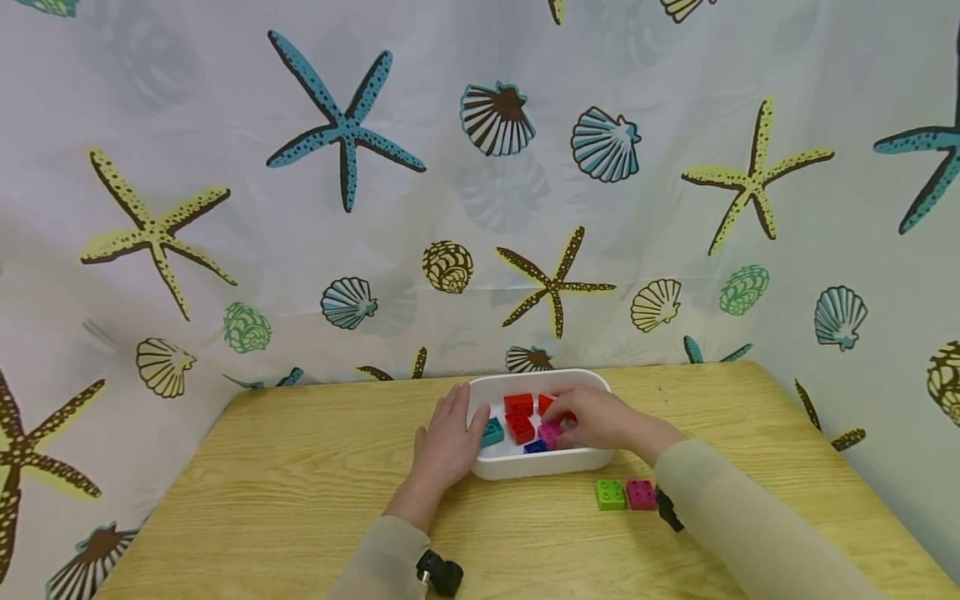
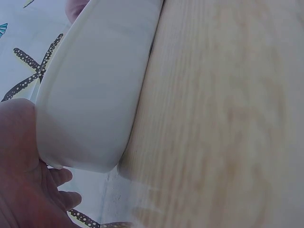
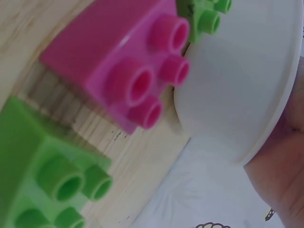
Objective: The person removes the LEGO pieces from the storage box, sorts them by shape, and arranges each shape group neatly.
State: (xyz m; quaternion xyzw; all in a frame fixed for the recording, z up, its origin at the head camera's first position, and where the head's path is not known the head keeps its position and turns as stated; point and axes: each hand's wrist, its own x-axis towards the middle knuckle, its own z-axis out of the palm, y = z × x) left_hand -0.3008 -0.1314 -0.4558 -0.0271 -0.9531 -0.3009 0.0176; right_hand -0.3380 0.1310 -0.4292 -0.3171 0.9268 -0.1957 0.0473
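Note:
A white plastic bin (image 1: 525, 465) stands at the back of the table with several toy building bricks inside. My left hand (image 1: 448, 442) holds its left end, the thumb over the rim and the other fingers along the outside. In the left wrist view the fingers (image 2: 69, 199) show beyond the bin's end wall (image 2: 90, 95). My right hand (image 1: 592, 419) reaches in from the right and pinches a pink brick (image 1: 550, 433). Around that brick lie red bricks (image 1: 519, 427), a dark blue brick (image 1: 536, 447) and, nearer my left thumb, a teal brick (image 1: 491, 432).
In front of the bin, a lime green brick (image 1: 610, 495) and a magenta brick (image 1: 641, 494) sit side by side under the right forearm. The right wrist view shows another green brick (image 3: 199, 19) beyond the magenta one. A shell-patterned curtain (image 1: 450, 208) hangs behind the table (image 1: 315, 483).

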